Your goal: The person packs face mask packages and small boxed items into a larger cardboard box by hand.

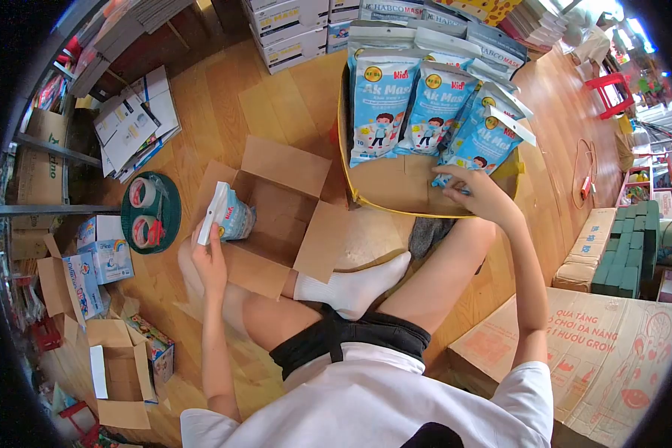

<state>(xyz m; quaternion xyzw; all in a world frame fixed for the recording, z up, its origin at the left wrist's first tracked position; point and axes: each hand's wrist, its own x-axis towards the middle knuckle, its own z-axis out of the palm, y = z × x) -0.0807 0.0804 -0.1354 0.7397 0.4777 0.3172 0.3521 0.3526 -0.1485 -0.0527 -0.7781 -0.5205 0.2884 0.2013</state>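
My left hand (210,257) grips a blue and white mask pack (235,216) by its white top edge, over the left flap of an open cardboard box (280,216). The inside of the box shows bare cardboard. At the right, my right hand (467,187) has its fingers closed on the lower end of another blue mask pack (484,142). That pack leans inside a yellow-edged carton (396,207), beside several upright packs, blue ones in front and grey ones behind.
A green basket (172,216) with tape rolls stands left of the box. Papers (136,123) lie behind it. A smaller open box (121,373) is at lower left, a large printed carton (575,358) at lower right. White boxes (295,37) are stacked at the back.
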